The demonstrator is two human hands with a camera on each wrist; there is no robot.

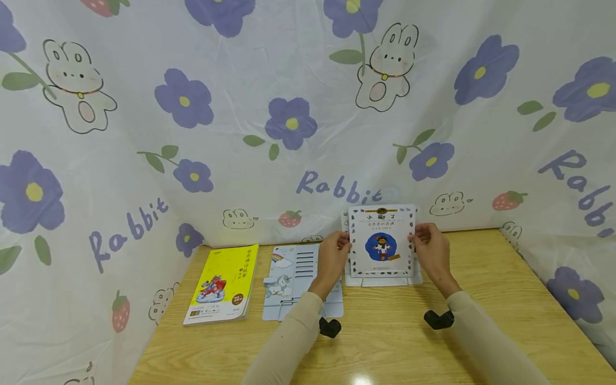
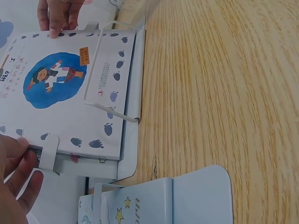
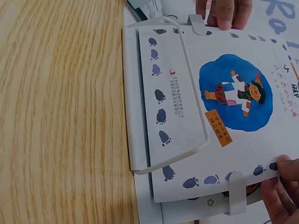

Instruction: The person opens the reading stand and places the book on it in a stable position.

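A white picture book [image 1: 382, 248] with a blue circle and a small figure on its cover leans on a pale book stand [image 1: 417, 279]. My left hand [image 1: 332, 259] pinches its left edge, thumb on the cover; my right hand [image 1: 434, 254] pinches the opposite edge the same way. In the right wrist view, a white wire loop [image 3: 190, 153] crosses the lower cover, and a side clip [image 3: 237, 191] overlaps the book's edge. The matching clip [image 2: 48, 153] appears beside my left fingers in the left wrist view.
Left of the upright book, a light blue folding stand [image 1: 284, 272] with a unicorn print lies on the wooden table [image 1: 385, 342]. Farther left lies a yellow book [image 1: 223, 267]. A patterned rabbit-and-flower cloth [image 1: 231, 155] hangs behind the table and along its sides.
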